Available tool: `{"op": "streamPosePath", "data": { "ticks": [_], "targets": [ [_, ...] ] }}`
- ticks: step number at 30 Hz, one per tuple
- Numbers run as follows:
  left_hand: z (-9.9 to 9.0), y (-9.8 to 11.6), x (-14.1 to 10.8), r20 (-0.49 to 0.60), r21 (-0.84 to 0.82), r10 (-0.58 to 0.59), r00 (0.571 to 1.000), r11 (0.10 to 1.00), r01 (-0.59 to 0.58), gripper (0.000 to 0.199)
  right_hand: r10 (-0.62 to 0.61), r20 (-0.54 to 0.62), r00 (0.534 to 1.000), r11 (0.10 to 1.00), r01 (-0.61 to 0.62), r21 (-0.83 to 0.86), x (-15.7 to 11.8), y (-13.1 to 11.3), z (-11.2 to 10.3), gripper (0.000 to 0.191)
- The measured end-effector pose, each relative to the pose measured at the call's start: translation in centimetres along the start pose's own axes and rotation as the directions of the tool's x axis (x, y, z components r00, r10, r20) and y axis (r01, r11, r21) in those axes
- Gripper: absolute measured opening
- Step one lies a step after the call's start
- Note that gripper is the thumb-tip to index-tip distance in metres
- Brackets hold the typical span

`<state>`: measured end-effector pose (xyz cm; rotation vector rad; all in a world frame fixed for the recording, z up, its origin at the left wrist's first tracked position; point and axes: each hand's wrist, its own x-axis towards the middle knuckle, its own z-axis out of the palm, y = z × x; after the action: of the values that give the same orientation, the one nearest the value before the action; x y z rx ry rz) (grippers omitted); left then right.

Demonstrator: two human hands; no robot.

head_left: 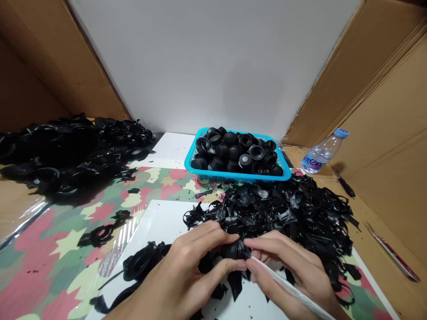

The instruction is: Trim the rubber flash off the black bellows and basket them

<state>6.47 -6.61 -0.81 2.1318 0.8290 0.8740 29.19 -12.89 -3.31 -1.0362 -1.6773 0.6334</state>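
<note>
The only lettering I get is on the label of the clear plastic bottle [320, 153] at far right: pink and rounded, wrapping out of sight, so I can't read a whole word; its cap is blue. In the near middle, I have the left hand [196, 260] pinching a ribbed black piece [235, 250] between thumb and finger, while the right hand [293, 271] grips a slim whitish tool [287, 288] whose thin tip meets that piece's right side. The piece sits just above a smooth white board [155, 226], with a tangled heap of glossy black scraps [293, 213], curled strips and torn flakes, right behind the fingers. Beyond the heap I see a turquoise lattice basket [238, 178] of matte black parts [235, 152], some domed, some ringed with grooves, some open like collars. At far left lies a shiny dark pile [76, 155] with ragged edges. Under much of this runs a sheet [168, 191] patterned in red, green and cream blotches and stars. Near the right edge, a slender red-and-silver tool [395, 254] rests beside a cardboard wall [387, 106].
</note>
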Motion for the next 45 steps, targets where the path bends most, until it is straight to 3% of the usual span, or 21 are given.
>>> {"op": "streamPosePath", "data": {
  "ticks": [8, 15, 17, 20, 23, 28, 31, 41, 45],
  "targets": [
    [0.4, -0.2, -0.3, -0.015, -0.015, 0.002, 1.000, 1.000, -0.002, 0.017, -0.082, 0.085, 0.993, 0.988, 0.092, -0.121, 0.7, 0.4, 0.0, 0.031],
    [0.6, 0.1, -0.2, -0.065, 0.018, -0.050, 0.997, 0.999, 0.051, 0.010, -0.153, 0.100, 0.983, 0.927, 0.178, -0.331, 0.5, 0.1, 0.7, 0.020],
    [0.8, 0.2, -0.2, -0.035, 0.021, -0.066, 0.997, 0.998, 0.067, 0.011, -0.165, 0.082, 0.983, 0.909, 0.183, -0.375, 0.7, 0.1, 0.7, 0.021],
    [1.1, 0.1, -0.4, 0.032, -0.013, -0.047, 0.998, 0.999, 0.047, 0.020, -0.147, -0.060, 0.987, 0.904, 0.110, -0.413, 1.1, 0.2, 0.3, 0.024],
    [1.1, 0.0, -0.1, -0.027, -0.057, -0.072, 0.997, 0.996, 0.071, 0.014, -0.051, -0.159, 0.986, 0.949, -0.001, -0.314, 1.0, 0.2, -0.3, 0.024],
    [0.6, 0.2, 0.7, -0.108, -0.130, -0.128, 0.986, 0.985, 0.114, 0.014, 0.120, -0.077, 0.990, 0.988, -0.127, -0.091, -0.8, -0.4, -0.3, 0.041],
    [0.5, 0.2, 0.7, -0.113, -0.146, -0.131, 0.985, 0.983, 0.113, 0.018, 0.187, -0.076, 0.979, 0.982, -0.190, -0.024, -1.5, -0.6, 0.2, 0.036],
    [0.6, 0.1, 0.4, -0.102, -0.096, -0.100, 0.990, 0.991, 0.090, 0.012, -0.028, 0.037, 0.999, 0.991, 0.033, -0.127, 0.5, -0.5, -0.7, 0.031],
    [0.5, 0.4, 0.5, -0.134, -0.070, -0.099, 0.986, 0.993, 0.090, 0.009, -0.097, -0.004, 0.995, 0.978, 0.094, -0.188, 0.4, -0.2, -0.1, 0.029]
  ]
}}
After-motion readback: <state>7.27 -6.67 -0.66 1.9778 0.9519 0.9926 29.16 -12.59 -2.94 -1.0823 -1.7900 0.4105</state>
